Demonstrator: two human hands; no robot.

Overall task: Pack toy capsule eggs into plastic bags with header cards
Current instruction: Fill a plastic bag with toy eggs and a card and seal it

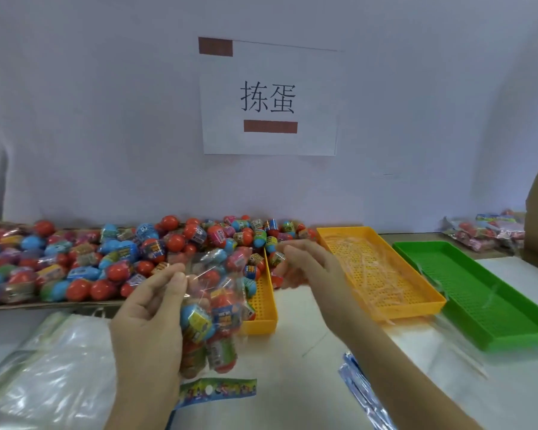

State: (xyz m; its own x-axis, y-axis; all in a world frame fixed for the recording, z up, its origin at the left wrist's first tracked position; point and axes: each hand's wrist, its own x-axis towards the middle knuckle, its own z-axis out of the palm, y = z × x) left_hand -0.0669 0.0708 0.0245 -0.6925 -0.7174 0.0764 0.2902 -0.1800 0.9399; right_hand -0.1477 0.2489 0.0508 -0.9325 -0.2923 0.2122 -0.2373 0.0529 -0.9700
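Head view. Two hands are seen reaching in from the bottom edge. At 7 o'clock, the left hand [149, 321] is raised with thumb and forefinger pinching the upper edge of one clear plastic bag [213, 324], which hangs near the centre, above the table [292, 383]. Several capsule eggs are held inside it; an exact count cannot be made through the creased film. The right hand [303, 268] is seen just right of centre, beside the bag's mouth, blurred by motion; whether its curled fingers hold anything cannot be told.

One large pile of loose eggs [106, 259], red, blue, green and pink, far too many to count, is spread from 9 o'clock toward the centre and is cut off at the left edge.

Three perforated trays are counted: a narrow yellow tray [261, 308] at centre, partly buried by eggs; a wide yellow tray [382, 274] at 3 o'clock, covered with clear strips that are hard to make out; and a green tray [479, 299] at 4 o'clock.

One printed header card [218, 388] lies at 6 o'clock. A stack of empty bags [44, 367] is seen at 8 o'clock. Packed bags [485, 234] at 3 o'clock are partly hidden. One paper sign [267, 100] is fixed at 12 o'clock.
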